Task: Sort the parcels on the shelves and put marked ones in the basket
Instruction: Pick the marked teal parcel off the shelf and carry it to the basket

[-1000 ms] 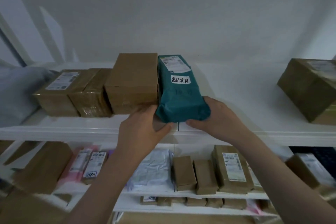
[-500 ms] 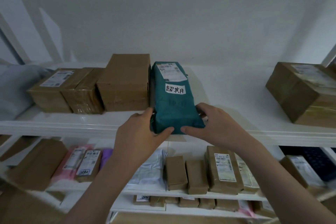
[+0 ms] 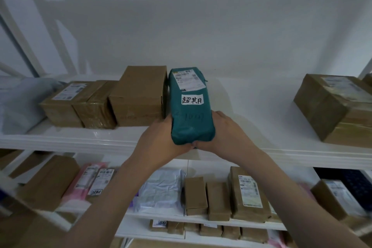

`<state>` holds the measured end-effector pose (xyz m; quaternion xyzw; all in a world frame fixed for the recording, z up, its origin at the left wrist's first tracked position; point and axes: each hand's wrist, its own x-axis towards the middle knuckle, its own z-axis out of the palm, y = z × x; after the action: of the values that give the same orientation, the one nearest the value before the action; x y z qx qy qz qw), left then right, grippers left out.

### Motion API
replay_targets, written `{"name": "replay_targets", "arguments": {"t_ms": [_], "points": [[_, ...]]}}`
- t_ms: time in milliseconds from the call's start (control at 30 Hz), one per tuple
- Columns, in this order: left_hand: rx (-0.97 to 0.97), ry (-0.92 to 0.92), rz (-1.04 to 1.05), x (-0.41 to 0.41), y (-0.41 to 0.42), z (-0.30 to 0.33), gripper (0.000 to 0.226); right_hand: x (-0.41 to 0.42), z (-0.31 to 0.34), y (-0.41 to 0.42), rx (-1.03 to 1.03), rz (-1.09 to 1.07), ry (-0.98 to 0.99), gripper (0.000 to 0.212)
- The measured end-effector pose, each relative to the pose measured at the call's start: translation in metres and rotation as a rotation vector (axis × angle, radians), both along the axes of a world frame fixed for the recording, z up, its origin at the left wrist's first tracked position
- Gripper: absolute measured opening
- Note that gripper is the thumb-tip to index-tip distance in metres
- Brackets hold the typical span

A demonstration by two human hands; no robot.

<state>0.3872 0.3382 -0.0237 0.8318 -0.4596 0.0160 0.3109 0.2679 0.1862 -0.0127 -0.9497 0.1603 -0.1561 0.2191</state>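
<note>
so, top shelf (image 3: pixel 80 141): white board carrying a grey soft bag (image 3: pixel 18 102) at far left, then three brown boxes side by side: labelled box (image 3: pixel 62 104), taped box (image 3: pixel 94 106), taller plain box (image 3: pixel 141 96); well apart at the right, a large brown box (image 3: pixel 332 106) set at an angle.
teal parcel (image 3: pixel 191 110): lengthwise on the top shelf, far end just beside the taller plain box, near end at the shelf's front edge between both hands; printed shipping label (image 3: pixel 188 78) on its far top, white handwritten tag (image 3: pixel 192 99) below that, faint writing nearer the hands.
middle shelf (image 3: pixel 161 216): brown box (image 3: pixel 48 183) at left, pink mailers (image 3: pixel 84 181), a slim parcel with a handwritten tag (image 3: pixel 102 183), crumpled white mailer (image 3: pixel 161 191), two small brown boxes (image 3: pixel 196 195), a labelled brown parcel (image 3: pixel 249 193), another labelled box (image 3: pixel 338 197) at far right.
lower shelf (image 3: pixel 151 234): row of small brown parcels (image 3: pixel 211 229), only partly visible, one with a handwritten tag.
left hand (image 3: pixel 159 141): wrapped on the parcel's left near corner, fingers curled up its side, thumb under the near end.
right hand (image 3: pixel 227 133): mirrored on the right near corner, fingers curled over the side, thumb tip meeting the left thumb below the parcel.
lifted or resting: cannot tell.
basket: not visible.
</note>
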Motion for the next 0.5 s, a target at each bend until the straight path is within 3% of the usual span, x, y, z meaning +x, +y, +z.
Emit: {"name": "replay_targets", "arguments": {"t_ms": [133,267,367,500], "points": [[-0.307,-0.007,-0.071,-0.009,0.003,-0.004,0.049,-0.015,0.003,0.007,-0.047,-0.02,-0.195,0.088],[-0.52,-0.117,-0.114,-0.015,0.014,0.005,0.054,-0.031,0.014,0.014,-0.206,-0.024,-0.388,0.085],[-0.556,-0.304,-0.112,-0.019,0.017,0.016,0.062,-0.037,0.02,0.019,-0.254,-0.043,-0.464,0.084],[-0.524,-0.335,-0.099,-0.015,0.016,0.018,0.07,-0.04,0.025,0.02,-0.216,-0.047,-0.481,0.087]]}}
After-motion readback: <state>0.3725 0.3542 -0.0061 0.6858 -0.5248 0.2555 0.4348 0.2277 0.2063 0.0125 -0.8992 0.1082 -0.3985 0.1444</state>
